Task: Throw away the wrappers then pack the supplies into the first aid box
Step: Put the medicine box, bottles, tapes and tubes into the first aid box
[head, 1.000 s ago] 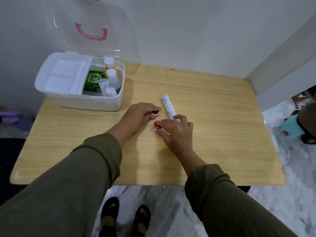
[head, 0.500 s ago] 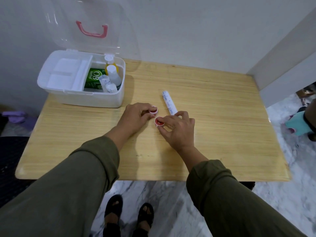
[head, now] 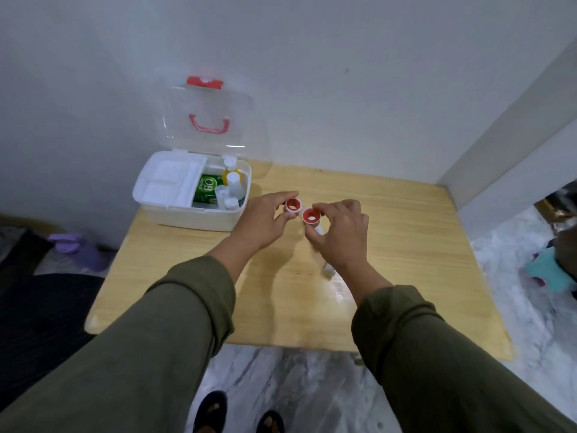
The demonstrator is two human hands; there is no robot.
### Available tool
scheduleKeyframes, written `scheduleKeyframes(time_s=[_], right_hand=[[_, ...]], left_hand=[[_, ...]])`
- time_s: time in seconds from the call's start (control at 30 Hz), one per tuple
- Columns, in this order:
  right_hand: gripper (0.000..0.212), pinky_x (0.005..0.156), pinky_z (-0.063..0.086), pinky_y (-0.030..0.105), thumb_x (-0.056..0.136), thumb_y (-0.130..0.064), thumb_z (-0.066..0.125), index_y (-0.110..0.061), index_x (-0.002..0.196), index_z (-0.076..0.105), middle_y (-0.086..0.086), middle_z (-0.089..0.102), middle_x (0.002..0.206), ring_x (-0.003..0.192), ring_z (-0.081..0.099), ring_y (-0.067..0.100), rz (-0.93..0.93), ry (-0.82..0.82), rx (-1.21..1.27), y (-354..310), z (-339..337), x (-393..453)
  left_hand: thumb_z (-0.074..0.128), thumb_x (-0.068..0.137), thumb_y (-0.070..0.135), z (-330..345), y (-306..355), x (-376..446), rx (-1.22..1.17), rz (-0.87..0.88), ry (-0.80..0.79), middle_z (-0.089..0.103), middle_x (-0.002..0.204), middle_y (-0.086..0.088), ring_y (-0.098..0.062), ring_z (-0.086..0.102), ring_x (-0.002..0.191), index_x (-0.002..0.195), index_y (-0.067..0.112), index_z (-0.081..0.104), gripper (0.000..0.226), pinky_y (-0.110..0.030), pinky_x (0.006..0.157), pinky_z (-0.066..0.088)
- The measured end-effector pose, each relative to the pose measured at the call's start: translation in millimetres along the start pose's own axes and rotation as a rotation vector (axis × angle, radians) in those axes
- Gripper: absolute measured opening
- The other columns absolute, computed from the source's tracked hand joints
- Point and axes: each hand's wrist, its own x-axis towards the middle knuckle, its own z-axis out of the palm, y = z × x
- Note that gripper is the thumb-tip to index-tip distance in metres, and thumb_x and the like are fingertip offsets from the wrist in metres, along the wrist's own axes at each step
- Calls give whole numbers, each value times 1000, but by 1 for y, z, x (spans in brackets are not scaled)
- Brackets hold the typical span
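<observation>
My left hand (head: 262, 220) pinches a small tape roll with a red core (head: 293, 205), lifted above the table. My right hand (head: 342, 232) pinches a second red-cored tape roll (head: 311, 216) right beside it. A white tube (head: 327, 270) lies on the table, mostly hidden under my right hand and blurred. The white first aid box (head: 187, 217) stands open at the table's far left, its clear lid with a red handle (head: 208, 126) leaning against the wall. Inside are a green packet (head: 206, 189) and several small bottles (head: 232, 185).
The wooden table (head: 406, 245) sits in a corner with walls behind and to the right. Its front edge is near my sandalled feet (head: 237, 414). A purple object (head: 78, 245) lies on the floor at left, a teal one (head: 546, 273) at right.
Both hands have lifted the two tape rolls off the table and turned them so the red cores face me. The camera has pulled back and tilted up.
</observation>
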Motion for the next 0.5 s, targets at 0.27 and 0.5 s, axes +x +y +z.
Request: scheduleKeyframes(time_s=[0.27,0.5], right_hand=[[33,81,28,32,81,-38,64,-24,111,63,-5,66,109,115,42,21,-70,2,29,-73,-33,52],[30,78,23,30,81,-39,65,-27,109,62,-6,64,113,116,39,20,-82,-64,131,-158,-3,86]], left_hand=[[67,84,13,-101,5,8,69,23,190,64,123,-4,-20,60,110,121,15,62,37,-17,92,39],[71,80,10,-191,-57,4,177,0,250,65,113,-9,-25,63,99,114,11,64,35,-31,93,49]])
